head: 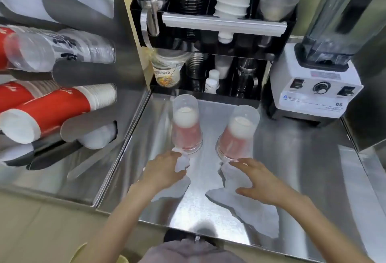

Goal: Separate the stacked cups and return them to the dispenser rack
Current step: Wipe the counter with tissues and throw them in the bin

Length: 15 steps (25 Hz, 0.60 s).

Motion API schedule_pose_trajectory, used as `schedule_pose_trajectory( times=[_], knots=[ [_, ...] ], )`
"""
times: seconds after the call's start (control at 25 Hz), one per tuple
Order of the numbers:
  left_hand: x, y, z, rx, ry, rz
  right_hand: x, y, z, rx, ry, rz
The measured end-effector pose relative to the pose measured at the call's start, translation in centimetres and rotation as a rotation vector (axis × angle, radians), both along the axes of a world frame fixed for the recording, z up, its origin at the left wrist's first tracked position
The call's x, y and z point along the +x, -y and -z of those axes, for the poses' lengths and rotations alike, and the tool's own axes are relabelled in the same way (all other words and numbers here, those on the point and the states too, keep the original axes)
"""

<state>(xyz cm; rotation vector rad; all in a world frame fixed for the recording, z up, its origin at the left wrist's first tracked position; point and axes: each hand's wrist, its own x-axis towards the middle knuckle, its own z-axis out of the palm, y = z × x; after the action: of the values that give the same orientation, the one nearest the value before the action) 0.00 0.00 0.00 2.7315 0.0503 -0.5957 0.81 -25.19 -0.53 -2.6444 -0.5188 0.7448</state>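
Cups (187, 124) and (237, 134), clear plastic over red, stand upside down and apart on the shiny steel counter (292, 179), open surface around them. Left hand (165, 168) and right hand (253, 176) hover just short of them, fingers spread, holding nothing. Rack (62, 99) lies at the left edge.

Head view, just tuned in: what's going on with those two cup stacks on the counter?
A person is reaching both hands toward two upside-down stacks on the steel counter, each a clear cup over a red one. The left hand is open near the rim of the left stack; the right hand is open just short of the right stack. Neither stack is gripped or separated yet. The dispenser rack on the left holds red and clear cups.
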Motion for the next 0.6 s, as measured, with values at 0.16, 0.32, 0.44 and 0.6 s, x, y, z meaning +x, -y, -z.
schedule_pose_trajectory(
  times=[0.16, 0.32, 0.44, 0.6],
  knots=[
    [-1.2, -0.1, 2.6, 0.102, 0.002, 0.007, -1.0, -0.2, 1.3, -0.097, 0.025, 0.034],
    [-2.0, -0.1, 5.4, 0.111, 0.068, -0.066, -2.1, -0.5, 2.8, -0.136, 0.034, 0.086],
    [-2.7, 0.3, 6.5, 0.095, 0.065, -0.100, -2.4, -0.9, 3.2, -0.155, -0.005, 0.148],
    [-3.2, 0.8, 6.8, -0.035, 0.189, -0.194, -2.0, -0.9, 3.9, -0.041, -0.013, 0.193]
  ],
)
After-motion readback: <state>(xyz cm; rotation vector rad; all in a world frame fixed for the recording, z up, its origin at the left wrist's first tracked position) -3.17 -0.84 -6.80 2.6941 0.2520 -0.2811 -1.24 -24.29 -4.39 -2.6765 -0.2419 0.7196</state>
